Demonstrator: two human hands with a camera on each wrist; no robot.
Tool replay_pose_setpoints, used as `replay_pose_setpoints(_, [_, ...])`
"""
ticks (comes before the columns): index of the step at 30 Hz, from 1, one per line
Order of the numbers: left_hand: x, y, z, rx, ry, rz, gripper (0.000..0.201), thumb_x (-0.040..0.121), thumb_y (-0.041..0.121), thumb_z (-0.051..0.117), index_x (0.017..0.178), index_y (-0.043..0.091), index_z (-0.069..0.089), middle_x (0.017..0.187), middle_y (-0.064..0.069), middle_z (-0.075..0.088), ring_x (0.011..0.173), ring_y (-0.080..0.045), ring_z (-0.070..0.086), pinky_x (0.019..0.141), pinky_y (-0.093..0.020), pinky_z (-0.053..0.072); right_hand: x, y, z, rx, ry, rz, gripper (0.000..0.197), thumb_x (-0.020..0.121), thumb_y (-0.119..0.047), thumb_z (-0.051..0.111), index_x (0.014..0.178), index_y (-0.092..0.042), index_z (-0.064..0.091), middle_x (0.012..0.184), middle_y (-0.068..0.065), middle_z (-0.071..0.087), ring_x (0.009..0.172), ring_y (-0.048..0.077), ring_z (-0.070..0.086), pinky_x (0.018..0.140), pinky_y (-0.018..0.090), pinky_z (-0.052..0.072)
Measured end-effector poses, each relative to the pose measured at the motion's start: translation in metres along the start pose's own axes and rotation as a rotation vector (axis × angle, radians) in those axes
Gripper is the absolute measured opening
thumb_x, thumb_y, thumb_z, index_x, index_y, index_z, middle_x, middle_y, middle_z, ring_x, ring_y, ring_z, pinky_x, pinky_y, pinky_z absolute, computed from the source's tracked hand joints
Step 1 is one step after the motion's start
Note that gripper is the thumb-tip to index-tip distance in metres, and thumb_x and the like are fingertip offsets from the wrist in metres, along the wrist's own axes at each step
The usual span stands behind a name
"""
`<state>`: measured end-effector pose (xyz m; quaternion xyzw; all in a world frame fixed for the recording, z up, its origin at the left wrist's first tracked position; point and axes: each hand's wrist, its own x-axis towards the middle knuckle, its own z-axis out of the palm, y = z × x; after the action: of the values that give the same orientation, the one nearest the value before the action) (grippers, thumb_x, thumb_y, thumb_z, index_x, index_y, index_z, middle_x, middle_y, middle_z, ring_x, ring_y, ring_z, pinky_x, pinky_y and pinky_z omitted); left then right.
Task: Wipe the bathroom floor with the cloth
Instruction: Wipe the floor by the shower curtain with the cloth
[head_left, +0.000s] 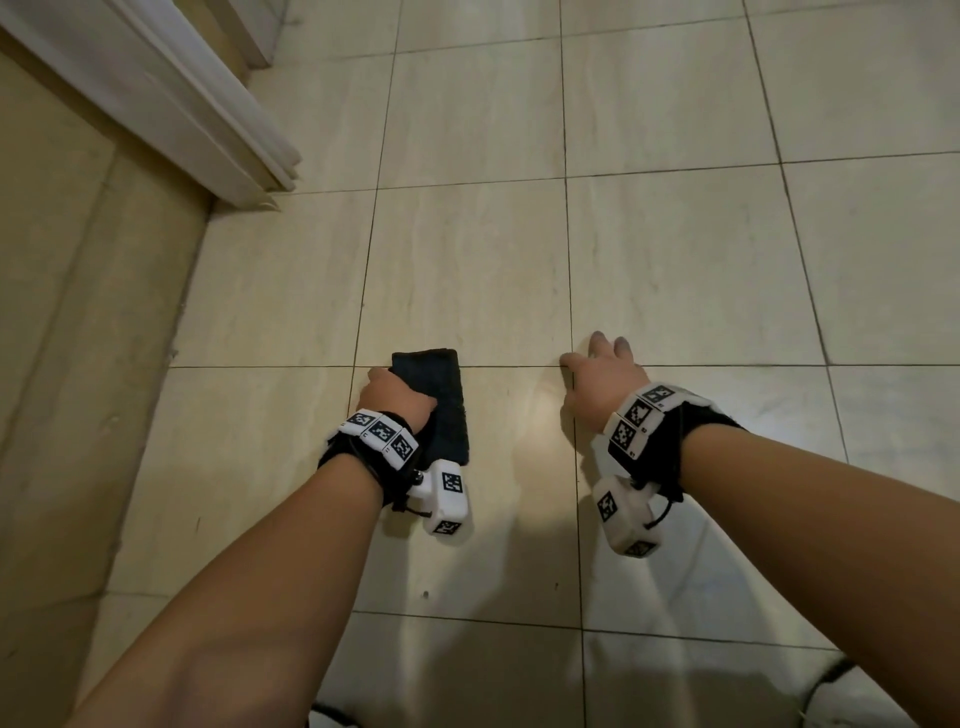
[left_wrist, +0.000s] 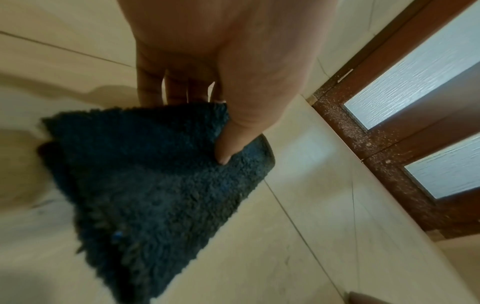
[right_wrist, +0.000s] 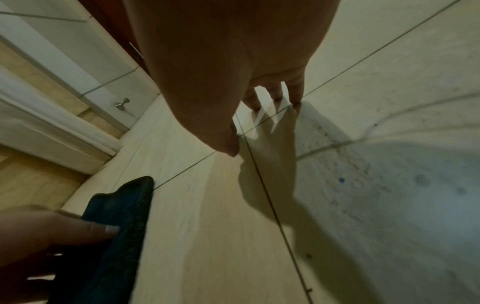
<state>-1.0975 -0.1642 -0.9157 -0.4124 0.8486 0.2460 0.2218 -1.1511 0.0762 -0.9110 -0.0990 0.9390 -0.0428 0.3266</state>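
A folded dark blue cloth (head_left: 434, 395) lies flat on the beige tiled floor (head_left: 675, 260). My left hand (head_left: 397, 397) grips its left edge. In the left wrist view the thumb (left_wrist: 233, 133) presses on top of the cloth (left_wrist: 155, 185) and the fingers curl under its edge. My right hand (head_left: 597, 366) is apart from the cloth, to its right, with fingers spread and holding nothing. In the right wrist view its fingertips (right_wrist: 275, 96) touch the floor at a grout line. The cloth (right_wrist: 122, 216) shows at the lower left there.
A white door frame (head_left: 197, 104) and a beige wall (head_left: 67, 312) bound the floor on the left. A brown door with frosted panes (left_wrist: 405, 102) stands close by. A metal doorstop (right_wrist: 122, 105) sits at the wall's base. Open tiles stretch ahead and to the right.
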Motion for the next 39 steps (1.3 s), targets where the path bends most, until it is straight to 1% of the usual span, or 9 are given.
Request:
replay_pose_setpoints(5, [0.003,0.006,-0.001,0.059,-0.008,-0.024,0.044,0.074,0.032,0.069,0.110,0.009,0.061,0.118,-0.014,0.058,0.102,-0.036,0.059,0.093,-0.047,0.051,-0.003,-0.007,0.000,-0.009,-0.015,-0.001,0.037,0.087,-0.018,0.047,0.123,-0.024,0.054,0.147,0.015,0.028,0.138,0.041,0.022,0.103,0.052,0.041])
replay_pose_setpoints(8, [-0.006,0.010,-0.003,-0.057,-0.007,0.025,0.022,0.084,0.019,0.061,0.102,0.006,0.057,0.106,-0.010,0.062,0.094,-0.032,0.059,0.088,-0.039,0.051,-0.003,-0.005,-0.004,0.003,-0.049,-0.011,0.040,0.083,-0.023,0.050,0.123,-0.029,0.054,0.146,0.013,0.028,0.138,0.041,0.022,0.102,0.054,0.042])
replay_pose_setpoints(10, [-0.010,0.013,-0.003,-0.166,-0.027,0.059,0.019,0.088,0.010,0.057,0.106,0.005,0.055,0.102,-0.007,0.061,0.090,-0.028,0.058,0.082,-0.035,0.049,-0.004,-0.005,-0.008,0.038,-0.067,-0.015,0.048,0.082,-0.025,0.053,0.129,-0.032,0.051,0.142,0.011,0.032,0.137,0.039,0.023,0.101,0.053,0.042])
replay_pose_setpoints(13, [-0.018,0.023,-0.006,-0.274,-0.080,0.127,0.029,0.084,0.007,0.061,0.112,0.007,0.057,0.106,-0.012,0.064,0.096,-0.031,0.062,0.088,-0.043,0.054,-0.004,-0.004,-0.018,0.155,-0.052,-0.048,0.059,0.087,-0.030,0.057,0.144,-0.029,0.043,0.141,0.009,0.040,0.133,0.036,0.032,0.103,0.049,0.041])
replay_pose_setpoints(18, [-0.041,0.059,-0.013,-0.490,-0.213,0.292,0.034,0.083,0.001,0.067,0.115,0.008,0.059,0.107,-0.011,0.067,0.099,-0.028,0.064,0.090,-0.044,0.054,-0.008,-0.017,-0.042,0.602,-0.033,-0.205,0.059,0.095,-0.033,0.062,0.149,-0.020,0.041,0.142,0.009,0.053,0.126,0.025,0.053,0.104,0.036,0.042])
replay_pose_setpoints(21, [-0.054,0.080,-0.012,-0.623,-0.272,0.346,0.040,0.082,-0.001,0.068,0.120,0.008,0.059,0.109,-0.011,0.068,0.098,-0.025,0.066,0.088,-0.042,0.056,-0.010,-0.021,-0.046,0.890,-0.077,-0.204,0.052,0.094,-0.021,0.064,0.143,-0.020,0.047,0.121,0.009,0.067,0.101,0.020,0.065,0.084,0.030,0.052])
replay_pose_setpoints(26, [-0.061,0.093,-0.009,-0.709,-0.283,0.393,0.042,0.084,0.000,0.069,0.123,0.009,0.058,0.111,-0.009,0.068,0.101,-0.024,0.067,0.088,-0.041,0.056,-0.011,-0.006,-0.054,1.310,-0.172,-0.124,0.046,0.091,-0.010,0.065,0.136,-0.019,0.055,0.111,0.009,0.071,0.102,0.025,0.069,0.090,0.042,0.056])
replay_pose_setpoints(31, [-0.064,0.100,-0.001,-0.674,-0.222,0.425,0.042,0.085,0.006,0.071,0.124,0.014,0.059,0.112,-0.002,0.068,0.103,-0.019,0.065,0.090,-0.038,0.055,-0.014,0.006,-0.058,1.350,-0.126,-0.117,0.043,0.090,-0.005,0.066,0.130,-0.016,0.057,0.100,0.008,0.072,0.099,0.025,0.070,0.088,0.044,0.057])
replay_pose_setpoints(39, [-0.057,0.114,0.022,-0.497,-0.259,0.419,0.035,0.089,0.016,0.067,0.123,0.013,0.057,0.111,-0.006,0.063,0.101,-0.021,0.063,0.092,-0.041,0.053,-0.021,0.041,-0.051,1.211,0.055,0.039,0.041,0.090,-0.002,0.063,0.129,-0.014,0.057,0.099,0.008,0.072,0.095,0.024,0.070,0.085,0.045,0.058])
